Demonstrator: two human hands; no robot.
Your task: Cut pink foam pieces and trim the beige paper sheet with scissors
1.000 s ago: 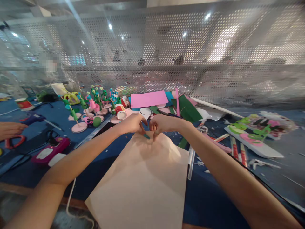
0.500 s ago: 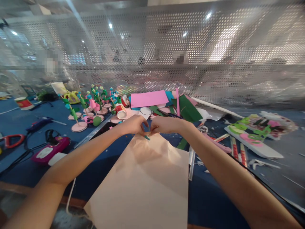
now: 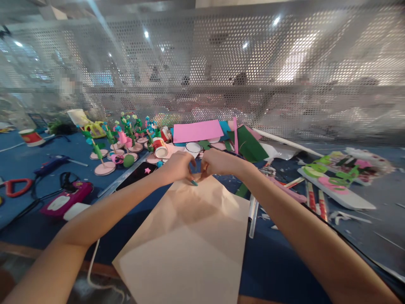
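My left hand and my right hand meet fingertip to fingertip at the far edge of a large beige paper sheet lying on the blue table. Both hands are closed in a pinch around a small green piece, whose tip pokes out below the left fingers. Both forearms stretch over the table towards it.
Behind the hands lie pink and green sheets, a red-and-white cup and several small craft flowers on pink discs. A magenta glue gun and red scissors sit left; a tray of cut-outs sits right. A perforated screen closes the back.
A person's hand at the left edge has left the view. My two hands have drawn closer together and slightly farther away, keeping the green piece pinched. The paper has shifted a little.
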